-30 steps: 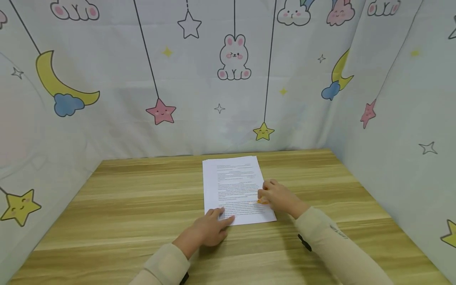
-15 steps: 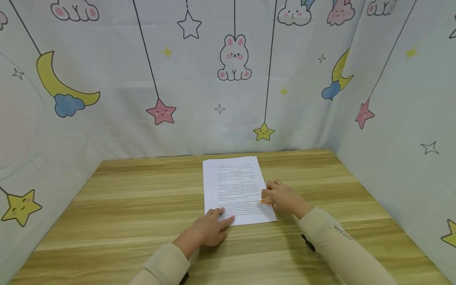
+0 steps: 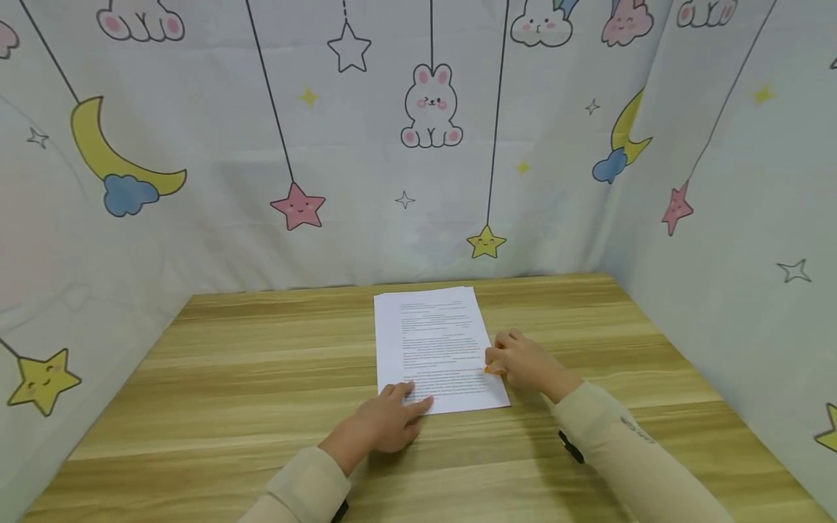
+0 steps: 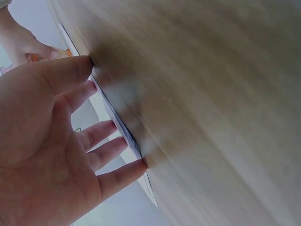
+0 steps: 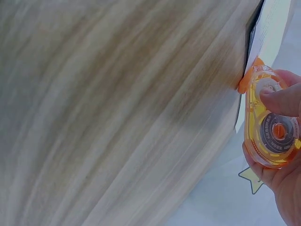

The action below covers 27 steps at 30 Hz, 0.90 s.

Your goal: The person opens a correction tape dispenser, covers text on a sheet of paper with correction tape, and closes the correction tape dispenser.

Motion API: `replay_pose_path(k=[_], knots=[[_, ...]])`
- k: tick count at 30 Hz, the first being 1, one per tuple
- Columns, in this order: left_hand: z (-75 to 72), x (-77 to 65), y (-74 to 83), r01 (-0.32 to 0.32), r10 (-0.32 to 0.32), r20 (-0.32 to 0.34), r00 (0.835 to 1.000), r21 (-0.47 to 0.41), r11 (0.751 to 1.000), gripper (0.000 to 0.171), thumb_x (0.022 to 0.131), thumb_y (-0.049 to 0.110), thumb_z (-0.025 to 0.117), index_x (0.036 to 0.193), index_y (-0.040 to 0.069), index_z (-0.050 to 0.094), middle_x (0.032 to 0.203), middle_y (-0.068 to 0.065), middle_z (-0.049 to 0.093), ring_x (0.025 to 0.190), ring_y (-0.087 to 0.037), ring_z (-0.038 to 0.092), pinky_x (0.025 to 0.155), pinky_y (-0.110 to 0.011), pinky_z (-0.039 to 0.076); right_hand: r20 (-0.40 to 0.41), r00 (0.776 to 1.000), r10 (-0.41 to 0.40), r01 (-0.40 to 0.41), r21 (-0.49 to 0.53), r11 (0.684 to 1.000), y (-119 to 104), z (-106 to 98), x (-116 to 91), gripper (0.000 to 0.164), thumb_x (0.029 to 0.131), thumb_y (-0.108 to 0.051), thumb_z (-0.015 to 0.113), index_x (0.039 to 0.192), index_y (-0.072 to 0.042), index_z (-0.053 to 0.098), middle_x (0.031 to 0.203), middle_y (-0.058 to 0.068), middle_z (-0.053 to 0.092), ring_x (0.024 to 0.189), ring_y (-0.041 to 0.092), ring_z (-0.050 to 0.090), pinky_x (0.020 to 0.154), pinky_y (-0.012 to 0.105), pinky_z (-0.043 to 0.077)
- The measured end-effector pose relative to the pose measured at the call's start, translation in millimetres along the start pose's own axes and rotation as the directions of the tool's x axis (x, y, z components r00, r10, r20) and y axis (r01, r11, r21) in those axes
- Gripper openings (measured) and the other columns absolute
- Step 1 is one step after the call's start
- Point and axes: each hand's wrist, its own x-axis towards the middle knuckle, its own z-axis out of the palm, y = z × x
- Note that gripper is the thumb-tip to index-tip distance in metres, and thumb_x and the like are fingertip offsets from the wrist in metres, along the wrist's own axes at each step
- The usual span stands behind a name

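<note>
A stack of printed paper (image 3: 428,341) lies on the wooden table, its near edge toward me. My left hand (image 3: 389,423) rests on the near left corner with its fingers spread, and the left wrist view shows the fingertips (image 4: 123,172) down at the stack's edge. My right hand (image 3: 523,363) grips an orange, clear-cased correction tape (image 5: 275,134), thumb on one side of the case. Its orange tip (image 5: 247,82) is down at the right margin of the top sheet, beside a line of text. Most of the tape dispenser is hidden by the fingers in the head view.
The wood-grain table (image 3: 261,363) spreads around the stack on every side. A white cloth (image 3: 366,167) printed with stars, moons and rabbits hangs behind the table and along both sides.
My right hand has slid right with the correction tape, from over the text to the right margin of the sheet. The left hand keeps its place on the paper.
</note>
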Motion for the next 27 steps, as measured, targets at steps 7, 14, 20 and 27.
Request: replay_pose_path(k=[7,14,20,27], knots=[[0.1,-0.8,0.6,0.001,-0.001,-0.007,1.0,0.0,1.0,0.048,0.093,0.032,0.051,0.14,0.03,0.04,0.146,-0.012,0.031,0.132,-0.032,0.033,0.1,-0.048,0.039,-0.002,0.996,0.088,-0.088,0.023,0.996,0.9,-2.7,-3.7,0.014,0.077,-0.003,0.068,0.083,-0.015,0.065,0.08,0.001,0.053,0.075,0.019,0.046,0.066,0.03,0.042],[0.4,0.3,0.0,0.002,-0.002,-0.006,1.0,-0.012,1.0,0.048,0.093,0.032,0.052,0.139,0.03,0.04,0.146,-0.012,0.031,0.131,-0.033,0.034,0.1,-0.048,0.039,0.023,0.961,0.276,-0.275,0.188,0.943,4.4,-7.3,-12.3,0.021,0.079,0.0,0.063,0.093,-0.014,0.067,0.085,0.002,0.054,0.08,0.02,0.046,0.07,0.035,0.041],[-0.4,-0.5,0.5,0.005,-0.005,-0.003,1.0,-0.04,0.999,0.049,0.094,0.029,0.05,0.141,0.027,0.039,0.144,-0.011,0.029,0.131,-0.03,0.033,0.101,-0.046,0.038,-0.013,0.962,0.271,-0.263,0.204,0.943,1.0,-11.6,-11.3,0.029,0.078,0.001,0.063,0.103,-0.013,0.067,0.086,0.006,0.057,0.078,0.019,0.049,0.068,0.033,0.043],[-0.2,-3.5,3.0,-0.006,0.005,-0.012,1.0,-0.068,0.998,0.051,0.093,0.027,0.049,0.142,0.022,0.036,0.143,-0.011,0.032,0.134,-0.029,0.031,0.105,-0.049,0.033,0.092,0.958,0.272,-0.287,0.289,0.913,-10.2,-17.4,-3.9,0.03,0.082,0.001,0.057,0.108,-0.01,0.064,0.098,0.01,0.061,0.086,0.021,0.054,0.071,0.034,0.045]])
